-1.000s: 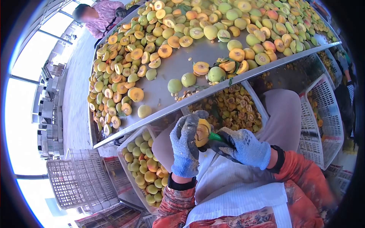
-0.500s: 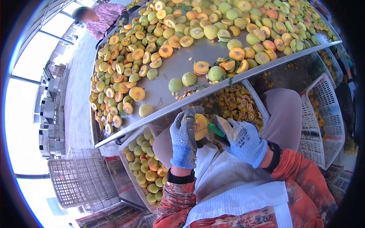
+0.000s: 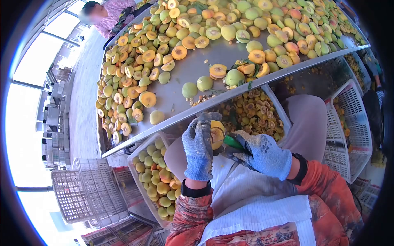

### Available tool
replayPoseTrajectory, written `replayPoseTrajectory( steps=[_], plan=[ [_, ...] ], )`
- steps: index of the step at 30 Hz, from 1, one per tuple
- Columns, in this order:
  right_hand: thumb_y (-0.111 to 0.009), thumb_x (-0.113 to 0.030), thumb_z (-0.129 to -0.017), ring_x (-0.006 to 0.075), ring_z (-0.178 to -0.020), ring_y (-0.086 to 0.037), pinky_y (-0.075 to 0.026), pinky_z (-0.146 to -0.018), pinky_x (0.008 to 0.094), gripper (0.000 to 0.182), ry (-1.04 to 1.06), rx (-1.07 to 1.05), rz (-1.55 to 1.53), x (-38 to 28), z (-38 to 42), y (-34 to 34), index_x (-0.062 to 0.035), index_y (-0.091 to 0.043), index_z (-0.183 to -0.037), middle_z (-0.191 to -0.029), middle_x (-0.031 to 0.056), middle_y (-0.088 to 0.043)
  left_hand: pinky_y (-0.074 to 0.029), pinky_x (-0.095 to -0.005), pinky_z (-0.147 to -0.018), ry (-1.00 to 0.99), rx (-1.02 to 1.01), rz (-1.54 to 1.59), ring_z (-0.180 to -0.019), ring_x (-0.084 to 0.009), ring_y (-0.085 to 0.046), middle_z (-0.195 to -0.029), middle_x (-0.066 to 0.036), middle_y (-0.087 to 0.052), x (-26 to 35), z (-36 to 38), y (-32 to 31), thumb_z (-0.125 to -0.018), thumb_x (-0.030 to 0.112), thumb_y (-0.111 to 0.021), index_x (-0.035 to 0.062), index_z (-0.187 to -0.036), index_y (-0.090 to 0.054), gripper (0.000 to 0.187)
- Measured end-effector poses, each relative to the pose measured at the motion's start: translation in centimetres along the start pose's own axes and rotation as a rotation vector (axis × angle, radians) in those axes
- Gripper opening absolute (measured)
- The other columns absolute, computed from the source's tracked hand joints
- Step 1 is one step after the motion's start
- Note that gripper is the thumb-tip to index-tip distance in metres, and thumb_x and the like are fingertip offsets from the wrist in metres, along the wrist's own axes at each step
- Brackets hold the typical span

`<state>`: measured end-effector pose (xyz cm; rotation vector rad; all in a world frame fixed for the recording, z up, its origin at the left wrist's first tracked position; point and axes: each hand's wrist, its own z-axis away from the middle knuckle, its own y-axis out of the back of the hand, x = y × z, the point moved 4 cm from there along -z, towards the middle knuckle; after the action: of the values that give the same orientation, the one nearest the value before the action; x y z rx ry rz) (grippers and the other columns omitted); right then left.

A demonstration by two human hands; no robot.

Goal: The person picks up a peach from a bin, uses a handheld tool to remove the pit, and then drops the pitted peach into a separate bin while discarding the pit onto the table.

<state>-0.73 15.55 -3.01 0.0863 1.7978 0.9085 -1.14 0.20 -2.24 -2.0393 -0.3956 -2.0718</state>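
My left hand (image 3: 199, 148), in a blue knit glove with dark worn fingertips, is closed around a cut yellow peach (image 3: 217, 134) whose cut face is turned to the right. My right hand (image 3: 264, 156), gloved alike, grips a tool with a green handle (image 3: 232, 142). The tool's green end points at the peach; its working tip is hidden at the fruit. Both hands are over my lap, just below the front edge of the metal table (image 3: 180, 76). Halved and whole peaches lie on that table, with a few loose pits near its edge.
A crate of whole peaches (image 3: 163, 188) stands at my left. Under the table edge is a bin of pits and scraps (image 3: 256, 115). White plastic crates stand at left (image 3: 90, 192) and right (image 3: 356, 123). Another person (image 3: 113, 16) is at the table's far left corner.
My right hand has turned and shifted slightly right and down, showing more of the green handle. The peach stays in my left hand, its cut face now more visible.
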Motion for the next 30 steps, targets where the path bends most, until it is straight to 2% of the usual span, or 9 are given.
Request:
replayPoseTrajectory(
  steps=[11,14,16,17,19,22,23,26,30],
  plan=[
    [-0.065,-0.030,-0.076,0.0311,-0.066,-0.061,-0.047,-0.056,0.0370,0.047,0.186,-0.053,0.251,-0.1,0.1,1.5,-0.0037,-0.052,-0.112,-0.080,0.0143,-0.062,-0.044,-0.0237,-0.072,-0.049,-0.044,-0.166,-0.077,-0.0101,-0.054,-0.086,-0.005,-0.063,2.0,0.9,0.2,-0.084,0.010,-0.053,-0.0029,-0.096,-0.064,0.021],
    [-0.065,-0.031,-0.077,0.0306,-0.064,-0.060,-0.047,-0.055,0.0366,0.045,0.210,-0.070,0.263,0.0,0.3,1.5,-0.0053,-0.052,-0.111,-0.078,0.0129,-0.061,-0.047,-0.0301,-0.072,0.206,-0.087,-0.075,-0.083,-0.0234,-0.060,-0.097,-0.013,-0.061,0.6,1.0,0.3,-0.078,0.020,-0.060,0.0016,-0.106,-0.060,0.033],
    [-0.063,-0.026,-0.080,0.0240,-0.057,-0.059,-0.047,-0.054,0.0357,0.036,0.056,-0.143,-0.030,0.3,0.6,0.5,-0.0070,-0.053,-0.109,-0.073,0.0103,-0.060,-0.047,-0.0294,-0.071,-0.268,-0.144,-0.281,-0.081,-0.0228,-0.060,-0.095,-0.013,-0.062,1.2,1.3,0.1,-0.079,0.020,-0.059,0.0023,-0.102,-0.061,0.030],
    [-0.063,-0.026,-0.080,0.0240,-0.057,-0.059,-0.047,-0.054,0.0357,0.036,0.055,-0.139,-0.029,-0.2,0.6,0.3,-0.0070,-0.053,-0.109,-0.073,0.0103,-0.060,-0.047,-0.0294,-0.071,-0.270,-0.147,-0.280,-0.081,-0.0228,-0.060,-0.095,-0.013,-0.062,1.2,1.4,0.0,-0.079,0.020,-0.059,0.0023,-0.102,-0.061,0.030],
    [-0.060,-0.021,-0.083,0.0154,-0.050,-0.054,-0.045,-0.049,0.0309,0.029,-0.342,-0.332,-0.917,0.0,1.0,-1.2,-0.0076,-0.053,-0.108,-0.071,0.0069,-0.059,-0.047,-0.0281,-0.071,-0.236,-0.071,-0.350,-0.081,-0.0179,-0.058,-0.093,-0.012,-0.062,1.1,1.6,-0.2,-0.081,0.020,-0.056,0.0014,-0.103,-0.061,0.029],
    [-0.058,-0.028,-0.086,0.0157,-0.072,-0.059,-0.047,-0.065,0.0281,0.035,-0.111,-0.305,-0.508,0.9,1.1,-1.1,-0.0055,-0.053,-0.112,-0.081,0.0080,-0.061,-0.047,-0.0266,-0.071,0.032,-0.024,-0.281,-0.080,-0.0144,-0.057,-0.091,-0.010,-0.063,1.4,2.2,-0.4,-0.083,0.018,-0.053,-0.0004,-0.101,-0.062,0.027],
    [-0.055,-0.032,-0.088,0.0115,-0.061,-0.053,-0.044,-0.057,0.0269,0.033,-0.428,-0.502,-0.850,0.4,1.0,-0.6,-0.0052,-0.055,-0.108,-0.072,0.0028,-0.056,-0.047,-0.0266,-0.071,0.032,-0.027,-0.282,-0.080,-0.0144,-0.057,-0.091,-0.010,-0.063,1.1,2.2,-0.4,-0.083,0.018,-0.053,-0.0004,-0.101,-0.062,0.027],
    [-0.051,-0.033,-0.090,0.0097,-0.041,-0.046,-0.035,-0.037,0.0219,0.034,-0.606,-0.642,-1.340,0.3,1.9,-2.2,-0.0018,-0.054,-0.105,-0.059,0.0037,-0.053,-0.046,-0.0249,-0.071,0.108,0.067,-0.036,-0.078,-0.0133,-0.056,-0.089,-0.009,-0.063,0.2,2.0,-0.4,-0.084,0.017,-0.053,-0.0021,-0.099,-0.063,0.026],
    [-0.048,-0.038,-0.091,0.0103,-0.040,-0.046,-0.035,-0.035,0.0224,0.040,-0.584,-0.733,-1.526,0.1,1.3,-2.2,-0.0011,-0.053,-0.105,-0.053,0.0033,-0.049,-0.044,-0.0238,-0.069,-0.077,0.098,-0.200,-0.076,-0.0121,-0.055,-0.088,-0.007,-0.062,1.1,1.3,-0.3,-0.084,0.017,-0.054,-0.0040,-0.102,-0.061,0.029]
  ],
)
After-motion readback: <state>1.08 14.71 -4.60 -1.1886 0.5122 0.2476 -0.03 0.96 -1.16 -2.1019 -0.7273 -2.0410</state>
